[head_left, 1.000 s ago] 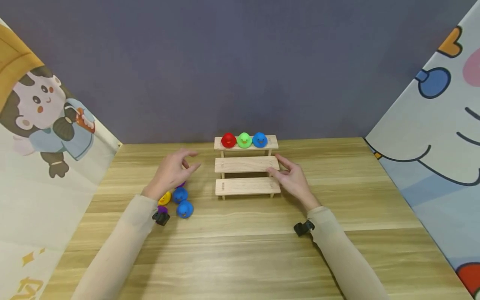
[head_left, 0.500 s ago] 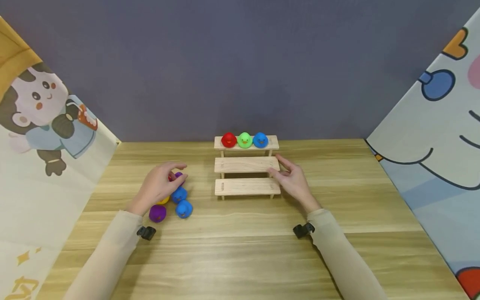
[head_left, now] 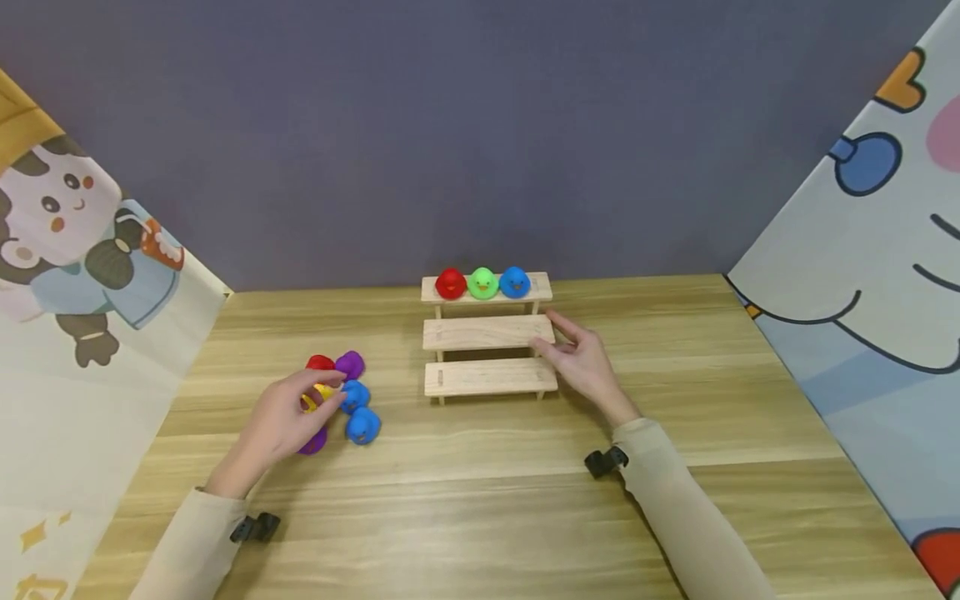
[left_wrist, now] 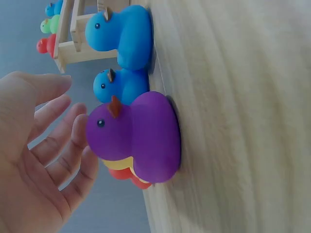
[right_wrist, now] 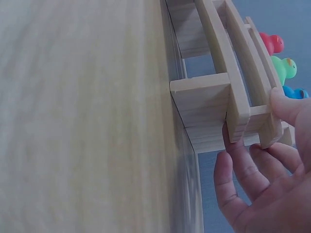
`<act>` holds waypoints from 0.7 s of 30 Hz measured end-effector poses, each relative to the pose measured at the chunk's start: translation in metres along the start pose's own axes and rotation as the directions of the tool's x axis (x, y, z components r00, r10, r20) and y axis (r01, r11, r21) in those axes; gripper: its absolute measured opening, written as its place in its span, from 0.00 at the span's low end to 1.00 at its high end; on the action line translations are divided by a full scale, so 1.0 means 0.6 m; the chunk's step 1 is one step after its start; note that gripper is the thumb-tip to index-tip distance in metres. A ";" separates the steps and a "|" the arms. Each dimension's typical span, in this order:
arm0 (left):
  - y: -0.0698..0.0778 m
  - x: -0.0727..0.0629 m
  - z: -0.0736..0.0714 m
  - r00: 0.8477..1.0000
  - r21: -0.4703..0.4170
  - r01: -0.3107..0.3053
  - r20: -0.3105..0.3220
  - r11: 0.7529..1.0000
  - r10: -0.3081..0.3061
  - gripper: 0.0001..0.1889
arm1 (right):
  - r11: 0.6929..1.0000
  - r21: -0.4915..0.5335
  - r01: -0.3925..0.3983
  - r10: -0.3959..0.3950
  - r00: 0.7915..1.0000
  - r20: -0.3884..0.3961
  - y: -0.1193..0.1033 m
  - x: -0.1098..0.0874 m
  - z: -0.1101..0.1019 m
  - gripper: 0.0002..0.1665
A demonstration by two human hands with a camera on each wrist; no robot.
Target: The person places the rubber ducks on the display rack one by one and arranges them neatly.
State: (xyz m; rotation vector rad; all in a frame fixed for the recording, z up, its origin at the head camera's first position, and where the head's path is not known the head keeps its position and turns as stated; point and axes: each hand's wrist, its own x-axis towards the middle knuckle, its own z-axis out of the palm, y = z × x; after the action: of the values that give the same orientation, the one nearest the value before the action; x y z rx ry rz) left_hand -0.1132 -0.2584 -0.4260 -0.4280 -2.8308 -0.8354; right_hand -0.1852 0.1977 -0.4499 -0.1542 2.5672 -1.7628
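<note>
My left hand (head_left: pixel 281 417) hovers above a cluster of rubber ducks at the left, thumb and fingers apart with nothing between them. Around it are a red duck (head_left: pixel 320 362), a far purple duck (head_left: pixel 350 364), two blue ducks, one of them the front blue duck (head_left: pixel 363 426), and a partly hidden yellow duck (head_left: pixel 322 390). A near purple duck (left_wrist: pixel 141 133) stands closest in the left wrist view, beside the fingers. My right hand (head_left: pixel 587 367) holds the right end of a three-step wooden rack (head_left: pixel 487 333), thumb on the middle step and fingers curled at its end.
On the rack's top step sit a red duck (head_left: pixel 451 284), a green duck (head_left: pixel 483 284) and a blue duck (head_left: pixel 515 282) in a row. A grey wall (head_left: pixel 480 133) rises behind the wooden table (head_left: pixel 480 517), with printed panels on both sides.
My left hand has moved left and toward me, from beyond the duck cluster to over its near left part, uncovering the far red and purple ducks. My right hand keeps its hold on the rack.
</note>
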 end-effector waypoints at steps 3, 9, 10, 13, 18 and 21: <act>-0.001 -0.012 -0.001 1.000 0.004 -0.014 -0.011 1.000 0.014 0.14 | 1.000 0.001 -0.001 0.001 1.000 -0.009 -0.001 0.001 0.000 0.44; -0.010 -0.036 -0.006 0.999 0.054 -0.023 -0.040 0.998 0.025 0.11 | 1.000 -0.006 0.000 0.000 1.000 -0.007 -0.001 0.002 0.002 0.44; -0.013 -0.041 -0.007 0.999 0.063 -0.018 -0.041 0.998 0.021 0.10 | 1.000 -0.006 0.000 0.000 1.000 -0.003 -0.001 0.002 0.003 0.44; -0.018 -0.055 -0.010 1.000 0.071 0.008 -0.030 0.997 -0.006 0.10 | 1.000 -0.001 -0.009 0.009 1.000 -0.003 0.000 0.001 0.004 0.44; -0.022 -0.067 -0.015 0.999 0.065 0.033 0.003 0.997 -0.033 0.14 | 1.000 -0.005 -0.017 0.017 1.000 -0.008 0.002 0.001 0.003 0.45; -0.023 -0.071 -0.017 0.999 0.068 0.040 0.013 0.997 -0.041 0.15 | 1.000 -0.013 -0.017 0.017 1.000 -0.005 0.002 0.001 0.001 0.45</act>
State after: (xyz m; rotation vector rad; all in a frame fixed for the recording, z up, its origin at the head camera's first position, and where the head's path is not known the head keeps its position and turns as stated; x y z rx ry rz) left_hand -0.0763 -0.2848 -0.4342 -0.3703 -2.8806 -0.7437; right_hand -0.1861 0.1973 -0.4513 -0.1285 2.5762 -1.7429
